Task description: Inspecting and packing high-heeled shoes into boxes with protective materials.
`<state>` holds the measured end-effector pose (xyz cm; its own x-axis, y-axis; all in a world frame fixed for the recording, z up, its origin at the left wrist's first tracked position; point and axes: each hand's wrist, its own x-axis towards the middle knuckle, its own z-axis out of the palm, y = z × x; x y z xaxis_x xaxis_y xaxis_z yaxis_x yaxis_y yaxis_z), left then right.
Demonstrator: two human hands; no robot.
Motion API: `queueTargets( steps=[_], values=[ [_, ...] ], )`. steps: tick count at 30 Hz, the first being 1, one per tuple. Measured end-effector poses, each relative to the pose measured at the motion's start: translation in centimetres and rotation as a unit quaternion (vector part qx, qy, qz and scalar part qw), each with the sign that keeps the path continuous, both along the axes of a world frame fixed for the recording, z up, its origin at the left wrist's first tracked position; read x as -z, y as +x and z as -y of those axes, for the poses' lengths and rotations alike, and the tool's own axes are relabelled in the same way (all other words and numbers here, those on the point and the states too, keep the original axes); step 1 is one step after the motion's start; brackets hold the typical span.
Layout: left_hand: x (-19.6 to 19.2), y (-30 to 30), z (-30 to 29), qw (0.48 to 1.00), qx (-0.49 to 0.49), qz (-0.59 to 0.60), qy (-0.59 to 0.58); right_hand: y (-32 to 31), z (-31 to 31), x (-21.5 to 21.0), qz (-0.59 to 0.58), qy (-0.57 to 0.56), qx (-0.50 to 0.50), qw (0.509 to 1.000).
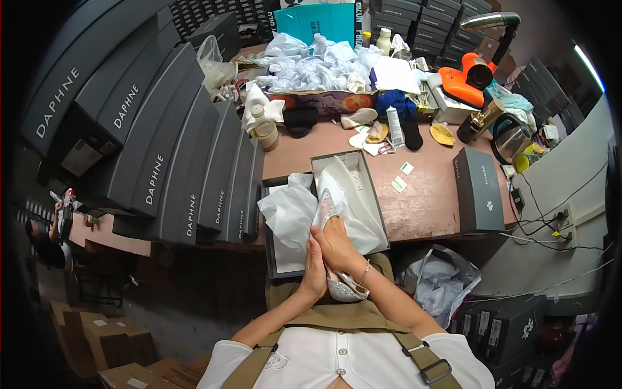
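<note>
the silver sparkly shoe (341, 285) is clamped between both hands at the desk (427, 201) edge, right hand (337, 245) closed over its upper and left hand (315, 272) bracing its side, just below the open box (372, 194) lined with white tissue paper (288, 214).

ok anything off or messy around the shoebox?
Nothing looks damaged. Both hands, left hand and right hand, hold a glittery shoe over the open shoebox. White tissue paper spills over the box's left edge, and crumpled paper is heaped at the back of the table.
</note>
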<state>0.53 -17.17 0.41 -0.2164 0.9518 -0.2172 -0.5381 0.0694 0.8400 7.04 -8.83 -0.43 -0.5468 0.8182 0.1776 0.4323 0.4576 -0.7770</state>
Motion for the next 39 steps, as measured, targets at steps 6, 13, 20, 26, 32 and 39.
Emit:
queueTargets(
  steps=[6,13,20,26,32,39],
  values=[
    [-0.5,-0.2,0.7,0.999,-0.035,0.041,0.005,0.0,-1.6,-4.8,0.139,-0.198,-0.180,0.953],
    [-1.0,-3.9,0.8,0.997,0.004,-0.066,0.039,3.4,2.9,-4.0,-0.101,-0.043,-0.195,0.975],
    [-3.6,-10.4,1.0,0.955,0.254,0.087,-0.127,5.3,0.2,-6.6,-0.265,-0.185,0.028,0.946],
    [-2.0,-10.9,1.6,0.920,0.327,0.142,-0.164,6.1,-0.2,-5.2,-0.306,-0.442,-0.123,0.834],
    [-1.7,-10.9,1.0,0.922,0.347,0.099,-0.139,6.7,-0.1,-5.2,-0.293,-0.427,-0.116,0.848],
    [-0.6,-11.5,1.0,0.927,0.322,0.097,-0.169,6.3,-0.6,-5.2,-0.270,-0.438,-0.111,0.850]
  ],
)
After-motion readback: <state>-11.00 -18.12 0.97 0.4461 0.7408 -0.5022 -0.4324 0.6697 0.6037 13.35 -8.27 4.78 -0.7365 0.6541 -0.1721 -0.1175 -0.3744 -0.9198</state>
